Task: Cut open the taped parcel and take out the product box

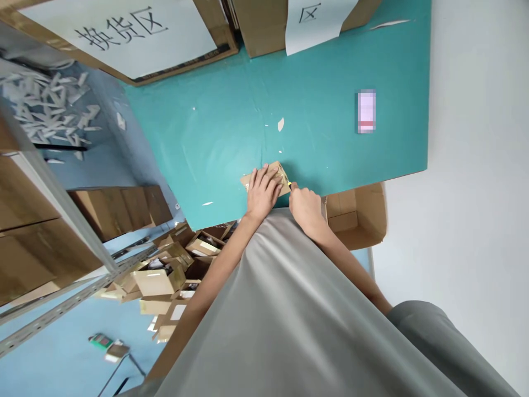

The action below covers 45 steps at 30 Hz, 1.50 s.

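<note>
A small cardboard box [274, 166] with clear tape on it lies near the front edge of the teal tabletop [322, 149]. My left hand [262, 193] rests flat over its top with fingers spread, covering much of it. Closed around the handle of a utility knife [290, 184] is my right hand [305, 205], just right of the box. Only a yellow and black bit of the knife shows; its tip is at the box's right end, and I cannot tell whether it cuts in.
Two large boxes with paper signs [124, 33] stand at the back. A blurred-out white and pink item [366, 111] lies at the right. An open carton [359, 215] sits below the right edge; opened boxes [165, 275] are heaped at lower left beside a metal rack [58, 204].
</note>
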{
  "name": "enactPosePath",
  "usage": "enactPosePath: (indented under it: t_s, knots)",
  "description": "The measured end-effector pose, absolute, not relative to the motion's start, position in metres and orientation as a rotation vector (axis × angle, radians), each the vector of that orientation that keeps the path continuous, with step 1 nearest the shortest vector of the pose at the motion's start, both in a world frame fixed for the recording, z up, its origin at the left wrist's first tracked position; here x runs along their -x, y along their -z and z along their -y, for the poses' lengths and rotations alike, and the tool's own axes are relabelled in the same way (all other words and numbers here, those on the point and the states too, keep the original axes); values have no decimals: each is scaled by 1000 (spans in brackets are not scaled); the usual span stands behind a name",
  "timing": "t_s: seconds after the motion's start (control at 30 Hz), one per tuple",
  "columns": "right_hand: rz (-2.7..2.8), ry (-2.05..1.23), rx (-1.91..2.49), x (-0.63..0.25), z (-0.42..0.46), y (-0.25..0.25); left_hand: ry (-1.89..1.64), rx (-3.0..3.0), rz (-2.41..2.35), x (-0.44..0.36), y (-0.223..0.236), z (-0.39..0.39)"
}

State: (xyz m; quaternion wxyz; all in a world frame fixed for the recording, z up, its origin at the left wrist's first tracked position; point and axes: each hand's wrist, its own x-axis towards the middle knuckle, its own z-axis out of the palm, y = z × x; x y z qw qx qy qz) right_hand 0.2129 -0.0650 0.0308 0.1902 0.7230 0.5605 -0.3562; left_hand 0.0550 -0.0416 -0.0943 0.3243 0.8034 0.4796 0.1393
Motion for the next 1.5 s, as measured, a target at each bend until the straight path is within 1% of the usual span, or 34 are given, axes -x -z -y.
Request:
enactPosePath:
  t_s: [0.2,0.43,0.6,0.7,0.77,0.93,1.0,1.07,1.13,1.23,1.33,1.43,1.5]
  knots:
    - [-1596,1041,-2018,-216,71,-28,-358,-2092,-1335,-59,95,46]
    - [-1598,1061,-2033,-224,68,-14,-359,-2125,-1364,-60,95,52]
    - [-1690,1130,-2009,-235,81,-37,-350,-2134,-1387,-52,97,55]
    - [-1765,1162,-2132,-252,85,-38,-351,-2114,-1397,-36,102,60]
    - [-1770,1206,-2274,-264,79,-12,-354,-2110,-1435,-22,105,64]
    - [-1582,1711,-2404,-271,44,112,-422,-2080,-1601,17,102,80]
    - [-1478,1875,-2442,-259,35,151,-491,-2045,-1657,30,97,88]
    - [-1430,2003,-2442,-244,31,171,-603,-1991,-1715,38,90,97]
    - [-1455,2060,-2410,-232,32,175,-715,-1923,-1787,41,83,105]
    - [-1613,1949,-2380,-230,41,159,-830,-1804,-1897,38,75,110]
    - [-1803,1606,-2450,-245,52,131,-919,-1632,-1874,29,78,104]
    - [-1894,1264,-2522,-262,59,104,-937,-1444,-1712,22,96,92]
    - [-1895,1114,-2520,-268,60,92,-906,-1355,-1617,20,115,83]
